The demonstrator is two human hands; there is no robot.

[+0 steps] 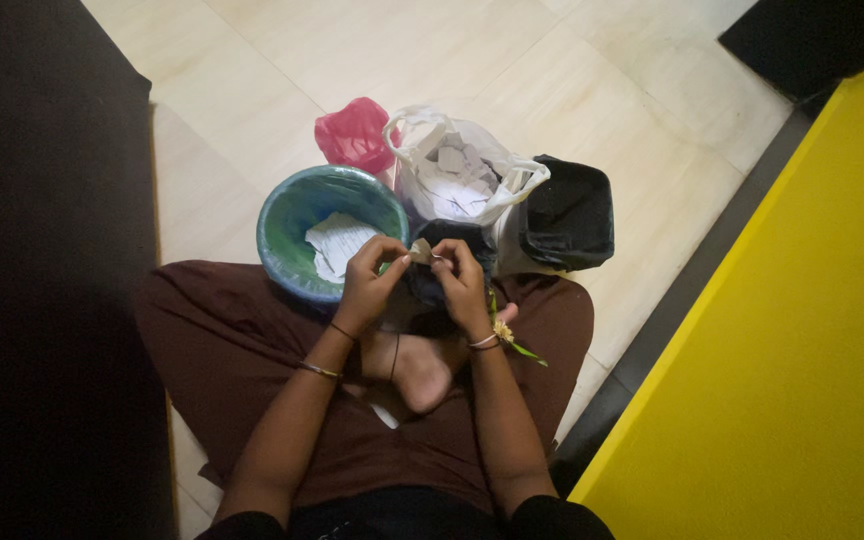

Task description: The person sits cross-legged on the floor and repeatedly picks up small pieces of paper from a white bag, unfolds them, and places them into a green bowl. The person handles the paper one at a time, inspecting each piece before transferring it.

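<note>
Together, the left hand and the right hand pinched a small scrap of paper between their fingertips, the scrap spanning the gap between both hands, above the crossed legs. Each hand was closed on one end of it. Just beyond the left hand stood a blue-green bin with a crumpled sheet inside. A white plastic bag of paper pieces, a pink bag and a black bag sat close behind.
</note>
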